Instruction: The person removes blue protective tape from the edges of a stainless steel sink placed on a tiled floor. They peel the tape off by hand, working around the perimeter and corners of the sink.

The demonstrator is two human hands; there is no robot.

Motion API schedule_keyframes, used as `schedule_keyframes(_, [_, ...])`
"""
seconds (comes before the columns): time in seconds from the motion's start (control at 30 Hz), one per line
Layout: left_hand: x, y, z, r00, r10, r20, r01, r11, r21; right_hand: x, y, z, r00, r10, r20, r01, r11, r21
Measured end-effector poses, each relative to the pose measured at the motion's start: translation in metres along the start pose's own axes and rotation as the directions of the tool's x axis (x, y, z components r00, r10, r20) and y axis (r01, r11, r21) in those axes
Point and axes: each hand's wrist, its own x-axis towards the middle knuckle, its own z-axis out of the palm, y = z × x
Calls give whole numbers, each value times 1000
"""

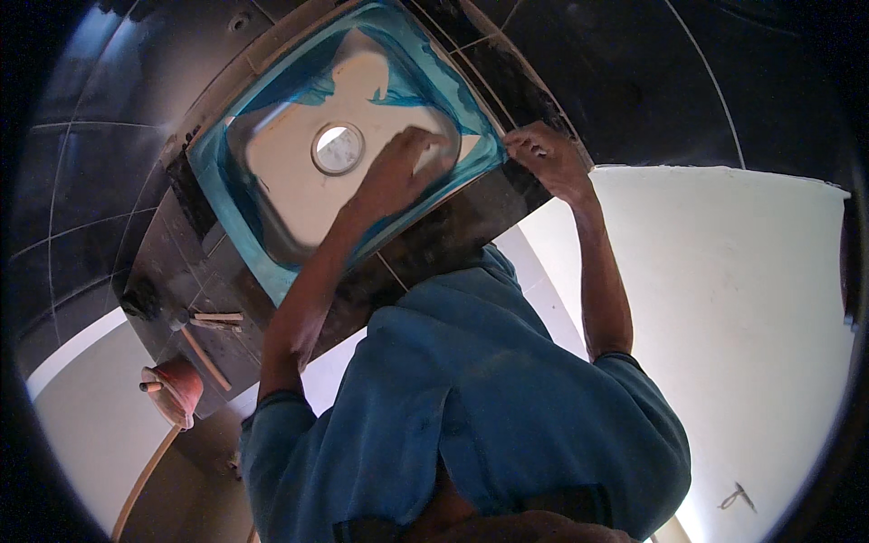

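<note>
A metal sink (299,172) is set in a dark tiled counter, with a round drain hole (338,148) in its bottom. Blue plastic film (237,195) covers its rim and parts of its walls; elsewhere the film is torn away and bare metal shows. My left hand (403,172) is over the basin near its right wall, its fingers bent and blurred. At the sink's right corner, my right hand (550,161) has its fingers curled together against the rim edge. What they pinch, if anything, is too small to make out.
Left of the sink, a hammer (206,356) and short wooden pieces (217,319) lie on the dark counter (172,249). A reddish bowl (178,391) with a handled tool in it stands at the counter's left end. Black tiled walls (634,81) rise behind.
</note>
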Motion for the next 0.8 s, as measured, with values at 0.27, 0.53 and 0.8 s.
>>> schedule_keyframes(0.27, [-11,32,51,993,14,-121,-2,995,103,4,18,-7,914,-345,212,386,901,-199])
schedule_keyframes(0.53, [-2,37,62,976,103,-191,-47,960,276,12,27,-4,940,-315,130,316,949,14])
schedule_keyframes(0.8, [14,35,79,952,184,-243,-77,916,394,15,13,10,996,56,71,-61,996,62])
